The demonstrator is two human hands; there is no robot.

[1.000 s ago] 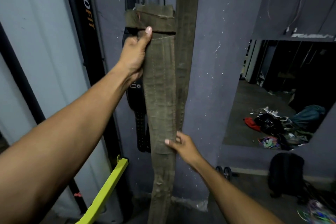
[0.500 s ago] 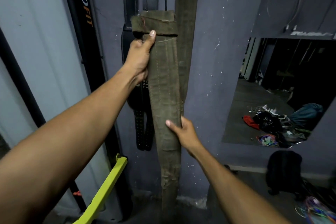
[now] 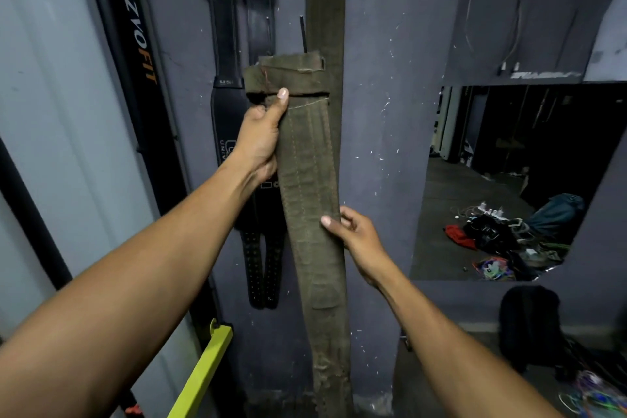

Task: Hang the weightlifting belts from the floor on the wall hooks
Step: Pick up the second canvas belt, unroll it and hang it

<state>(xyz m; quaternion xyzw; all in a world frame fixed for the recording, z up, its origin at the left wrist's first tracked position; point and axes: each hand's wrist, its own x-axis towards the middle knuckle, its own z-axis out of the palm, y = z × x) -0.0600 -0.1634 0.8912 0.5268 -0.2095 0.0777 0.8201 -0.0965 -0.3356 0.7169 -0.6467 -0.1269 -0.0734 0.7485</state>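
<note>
Olive webbing belt [image 3: 310, 187] is rising against the purple wall [image 3: 390, 112], its folded top now higher than a second ago and nearing the dark peg [image 3: 303, 34] above. Left hand [image 3: 259, 142] is gripping it just under the fold; right hand [image 3: 356, 234] is pinching its edge lower down. Black belts [image 3: 237, 85] and another olive one [image 3: 325, 10] are already hanging, so hooking looks imminent

Both hands have lifted the olive belt [image 3: 307, 180] higher up the wall.
</note>
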